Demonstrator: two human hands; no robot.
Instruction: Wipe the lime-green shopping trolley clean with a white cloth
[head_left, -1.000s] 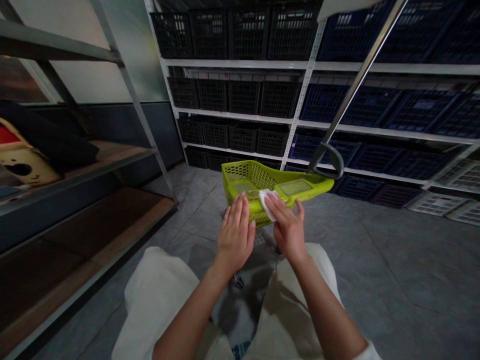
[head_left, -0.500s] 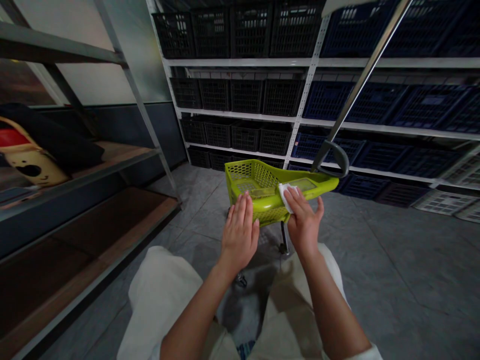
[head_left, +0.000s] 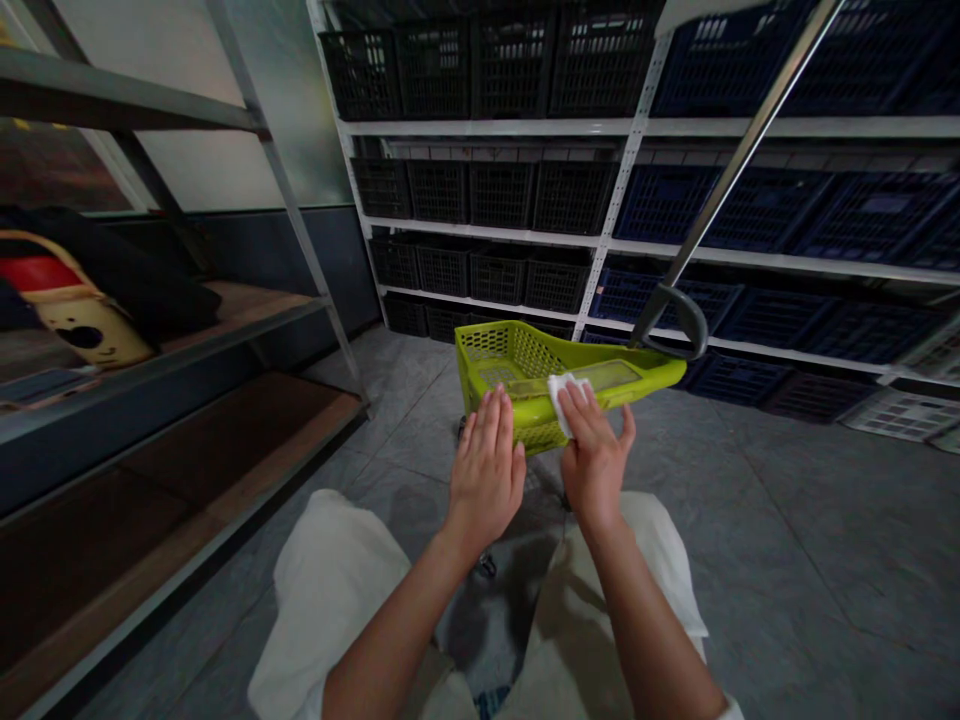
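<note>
A lime green plastic basket (head_left: 517,365) on small wheels stands on the grey floor just ahead of my knees. A metal handle pole (head_left: 739,160) rises from its far right end. My left hand (head_left: 487,475) lies flat on the basket's near rim, fingers stretched out. My right hand (head_left: 596,455) presses a small white cloth (head_left: 559,398) against the rim beside it, fingers laid over the cloth.
White shelving (head_left: 600,235) along the back wall holds several black crates on the left and blue crates on the right. A metal rack (head_left: 150,350) with wooden boards stands at the left, bearing a yellow and red item (head_left: 75,310) and dark fabric.
My right hand slid the white cloth along the rim to the right, then back a little to the left. The left hand stayed flat on the basket.
</note>
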